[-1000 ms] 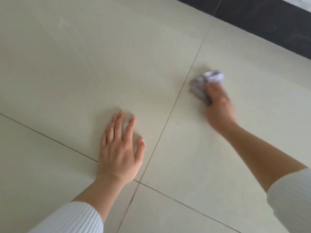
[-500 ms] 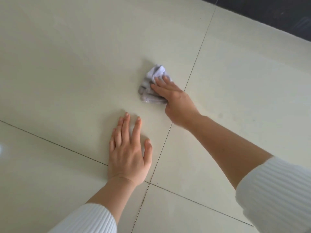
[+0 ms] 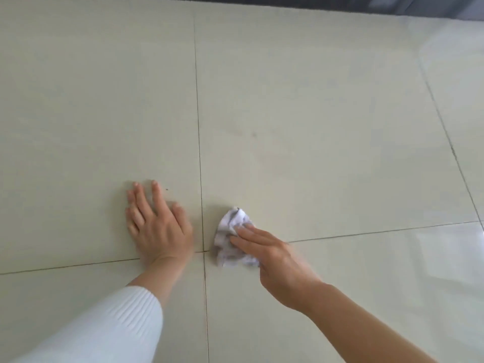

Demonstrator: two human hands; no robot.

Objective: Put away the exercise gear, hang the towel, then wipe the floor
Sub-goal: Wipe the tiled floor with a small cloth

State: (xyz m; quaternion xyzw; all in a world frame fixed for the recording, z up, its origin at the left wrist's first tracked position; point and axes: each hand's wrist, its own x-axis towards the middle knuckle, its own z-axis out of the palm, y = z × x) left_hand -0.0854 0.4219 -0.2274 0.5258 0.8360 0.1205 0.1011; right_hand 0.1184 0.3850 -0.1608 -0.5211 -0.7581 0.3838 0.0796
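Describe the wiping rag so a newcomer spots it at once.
On the pale tiled floor, find the grout crossing near the lower centre. Just right of it lies the rag, under the straight fingers of the right hand. It is crumpled, whitish-grey fabric, unlike the smooth tiles around it.

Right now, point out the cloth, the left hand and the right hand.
cloth (image 3: 231, 218): head view, crumpled upper part.
left hand (image 3: 159, 231): head view, back of hand.
right hand (image 3: 275, 263): head view, back of hand.

A dark grey strip (image 3: 392, 3), too blurred to identify, runs along the far edge at 12 o'clock. A white ribbed knit sleeve (image 3: 104, 328) fills the 7 o'clock corner.
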